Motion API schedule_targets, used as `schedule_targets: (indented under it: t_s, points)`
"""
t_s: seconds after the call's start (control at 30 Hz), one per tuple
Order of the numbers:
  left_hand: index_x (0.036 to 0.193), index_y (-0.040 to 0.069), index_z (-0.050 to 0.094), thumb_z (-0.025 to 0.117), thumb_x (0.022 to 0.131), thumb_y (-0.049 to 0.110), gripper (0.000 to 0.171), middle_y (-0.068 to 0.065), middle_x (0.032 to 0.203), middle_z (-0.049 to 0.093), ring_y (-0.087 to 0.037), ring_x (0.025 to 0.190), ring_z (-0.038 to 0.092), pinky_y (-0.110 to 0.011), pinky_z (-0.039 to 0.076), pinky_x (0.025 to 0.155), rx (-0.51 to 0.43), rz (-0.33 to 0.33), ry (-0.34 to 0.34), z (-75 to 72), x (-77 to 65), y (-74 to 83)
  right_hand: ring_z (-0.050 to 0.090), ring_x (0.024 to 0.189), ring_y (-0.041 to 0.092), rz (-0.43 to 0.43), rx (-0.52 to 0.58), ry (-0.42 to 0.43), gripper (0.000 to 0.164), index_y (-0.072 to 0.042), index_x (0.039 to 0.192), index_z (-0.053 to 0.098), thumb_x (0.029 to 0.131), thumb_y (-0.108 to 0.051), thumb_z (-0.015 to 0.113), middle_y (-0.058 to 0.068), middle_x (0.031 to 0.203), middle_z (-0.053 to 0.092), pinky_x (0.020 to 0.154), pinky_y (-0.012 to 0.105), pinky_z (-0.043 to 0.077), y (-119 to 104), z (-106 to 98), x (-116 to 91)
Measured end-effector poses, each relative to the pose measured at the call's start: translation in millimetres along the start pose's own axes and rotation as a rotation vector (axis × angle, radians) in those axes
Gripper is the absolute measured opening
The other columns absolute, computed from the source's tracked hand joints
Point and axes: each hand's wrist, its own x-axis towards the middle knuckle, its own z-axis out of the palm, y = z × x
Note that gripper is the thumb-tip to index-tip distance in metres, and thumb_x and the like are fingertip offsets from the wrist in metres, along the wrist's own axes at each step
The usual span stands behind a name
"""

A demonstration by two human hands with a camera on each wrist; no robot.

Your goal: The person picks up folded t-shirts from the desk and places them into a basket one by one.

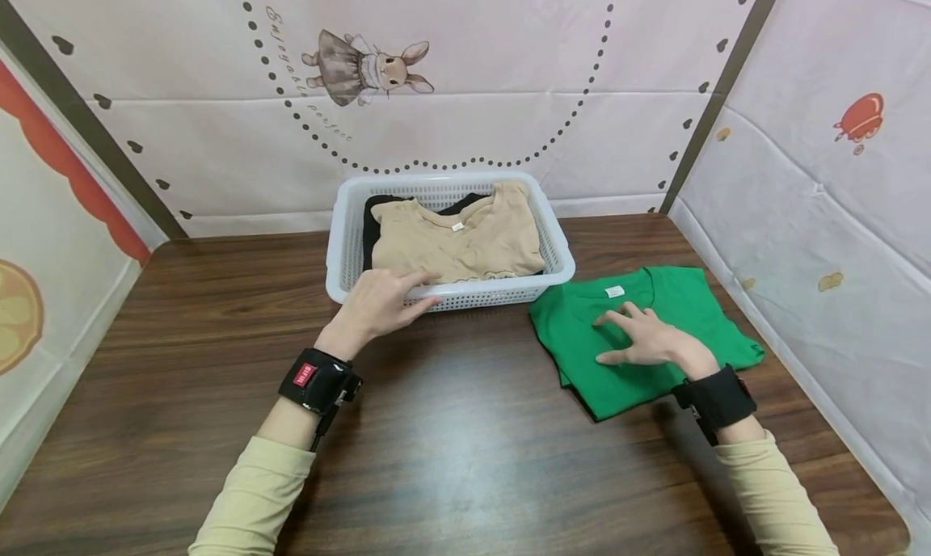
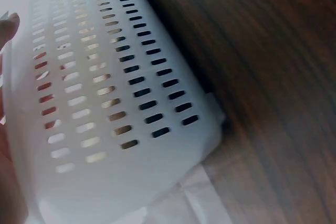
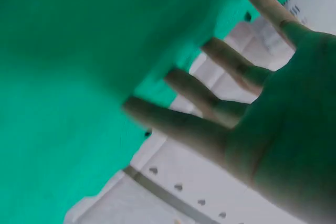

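In the head view, a white plastic basket (image 1: 465,300) with slotted walls stands at the back middle of the table. Inside lies a folded beige shirt (image 1: 454,245) on top of a black garment (image 1: 371,233). My left hand (image 1: 378,301) grips the basket's near rim, fingers over the edge and thumb against the outer wall; its fingers show partly through the slots in the left wrist view. To the right lies a folded green shirt (image 1: 633,378) with a white neck label. My right hand (image 1: 647,338) is over that shirt, fingers spread and holding nothing.
The brown wooden table (image 1: 436,459) meets printed fabric walls at the back and both sides. The green shirt lies near the right wall (image 1: 836,338). The basket's far side is close to the back wall (image 1: 465,128).
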Motion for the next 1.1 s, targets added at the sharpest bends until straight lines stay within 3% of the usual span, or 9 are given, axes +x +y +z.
schedule_targets:
  t_s: [0.17,0.3,0.37,0.47,0.57,0.7,0.83,0.97,1.1]
  points:
    - [0.106,0.005,0.069,0.074,0.078,0.018,0.030,-0.010,0.102,0.071,-0.027,0.098,0.064,-0.037,0.052,0.088,-0.048,0.170,0.173,3.9,15.2,17.3,0.036,0.127,0.054,0.005,0.038,0.106,0.068,-0.007,0.141,0.041,0.089,-0.045,0.062,0.030,0.141,0.035,0.095,0.066,0.038,12.0,-11.2,-5.6]
    - [0.100,0.004,0.069,0.072,0.077,0.007,0.023,-0.011,0.102,0.071,-0.026,0.099,0.064,-0.034,0.052,0.092,-0.054,0.264,0.266,13.3,28.9,42.7,0.027,0.128,0.059,0.065,0.062,0.156,0.072,-0.004,0.144,0.034,0.091,-0.045,0.060,0.035,0.143,0.028,0.096,0.069,0.033,26.5,-21.0,-9.6]
    - [0.098,0.005,0.069,0.070,0.077,0.004,0.021,-0.009,0.100,0.071,-0.024,0.098,0.064,-0.032,0.052,0.091,-0.059,0.307,0.255,19.7,34.8,57.8,0.022,0.128,0.061,0.093,0.071,0.158,0.073,-0.003,0.145,0.031,0.091,-0.044,0.059,0.038,0.144,0.024,0.096,0.072,0.030,36.1,-25.6,-10.8]
    - [0.101,0.008,0.069,0.067,0.081,0.006,0.019,-0.005,0.101,0.070,-0.020,0.099,0.064,-0.029,0.051,0.092,-0.070,0.361,0.142,31.0,42.4,81.2,0.019,0.127,0.063,0.140,0.067,0.142,0.077,0.000,0.146,0.027,0.091,-0.044,0.059,0.041,0.144,0.021,0.098,0.073,0.024,51.3,-31.3,-12.7]
    - [0.110,0.012,0.067,0.063,0.086,0.012,0.024,-0.002,0.110,0.068,-0.017,0.106,0.061,-0.028,0.049,0.096,-0.082,0.365,-0.058,42.6,47.4,102.4,0.019,0.126,0.065,0.186,0.063,0.126,0.080,0.005,0.146,0.023,0.091,-0.041,0.059,0.044,0.141,0.019,0.099,0.073,0.021,65.7,-33.4,-12.9]
    - [0.127,0.016,0.058,0.058,0.093,0.024,0.035,-0.005,0.132,0.059,-0.023,0.124,0.054,-0.031,0.044,0.105,-0.070,0.303,-0.352,56.6,51.7,123.3,0.019,0.123,0.067,0.261,0.069,0.076,0.085,0.008,0.146,0.019,0.090,-0.042,0.060,0.046,0.139,0.016,0.098,0.072,0.023,79.2,-30.0,-13.3]
    - [0.142,0.023,0.044,0.051,0.097,0.037,0.047,-0.006,0.151,0.040,-0.029,0.137,0.041,-0.034,0.038,0.111,-0.040,0.221,-0.599,66.4,54.5,136.0,0.019,0.123,0.066,0.280,0.050,0.037,0.089,0.010,0.145,0.019,0.089,-0.045,0.061,0.045,0.140,0.015,0.099,0.071,0.023,87.1,-24.3,-13.1]
    - [0.146,0.029,0.038,0.049,0.097,0.042,0.051,-0.004,0.156,0.032,-0.031,0.141,0.036,-0.035,0.036,0.113,-0.039,0.161,-0.746,72.4,53.1,142.0,0.021,0.123,0.065,0.249,0.018,0.035,0.087,0.010,0.144,0.022,0.089,-0.045,0.060,0.044,0.138,0.019,0.099,0.069,0.021,89.3,-22.1,-11.4]
    - [0.145,0.032,0.039,0.048,0.097,0.044,0.050,-0.002,0.155,0.033,-0.028,0.141,0.036,-0.037,0.036,0.112,-0.040,0.135,-0.811,75.6,49.1,144.7,0.024,0.121,0.064,0.239,-0.011,0.028,0.085,0.008,0.144,0.024,0.089,-0.046,0.059,0.043,0.137,0.021,0.098,0.067,0.024,88.9,-21.9,-10.5]
